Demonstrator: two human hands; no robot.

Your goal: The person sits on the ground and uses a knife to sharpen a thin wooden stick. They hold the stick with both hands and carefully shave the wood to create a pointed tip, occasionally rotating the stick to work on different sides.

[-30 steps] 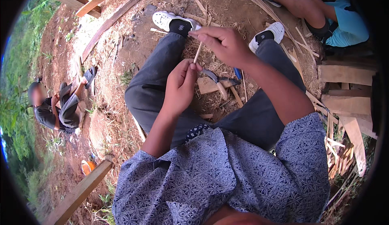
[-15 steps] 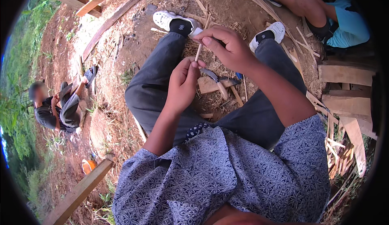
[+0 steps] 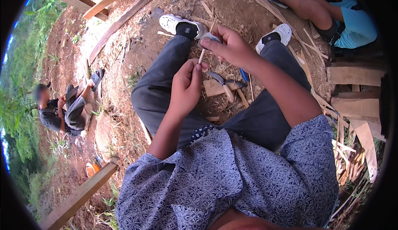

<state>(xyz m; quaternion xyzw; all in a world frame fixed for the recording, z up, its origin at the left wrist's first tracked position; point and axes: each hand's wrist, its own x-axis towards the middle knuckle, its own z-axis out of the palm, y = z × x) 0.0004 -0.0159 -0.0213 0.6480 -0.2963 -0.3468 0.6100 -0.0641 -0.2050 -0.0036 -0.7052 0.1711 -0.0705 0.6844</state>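
Observation:
A thin, pale wooden stick (image 3: 201, 56) points up and away between my hands, above the ground between my legs. My left hand (image 3: 186, 87) pinches its lower end between thumb and fingers. Higher up, my right hand (image 3: 232, 47) is closed on a small grey-white folded sheet (image 3: 210, 38), which wraps against the stick. I cannot make out whether the sheet is paper, cloth or sandpaper. Below my hands, a curved knife (image 3: 227, 92) with a light wooden handle lies against a flat wood block (image 3: 213, 88). A dark blade (image 3: 236, 85) rests beside it.
A blue object (image 3: 243, 75) lies near the knife. Wood shavings and strips litter the ground. Planks (image 3: 354, 76) are stacked at the right, near a seated person in light-blue clothing (image 3: 357, 25). Another person (image 3: 62, 110) sits at the left. A wooden beam (image 3: 81, 194) stands lower left.
My right hand has turned and shifted slightly down, bringing the grey-white sheet into clear sight around the stick. The left hand keeps its pinch almost in place.

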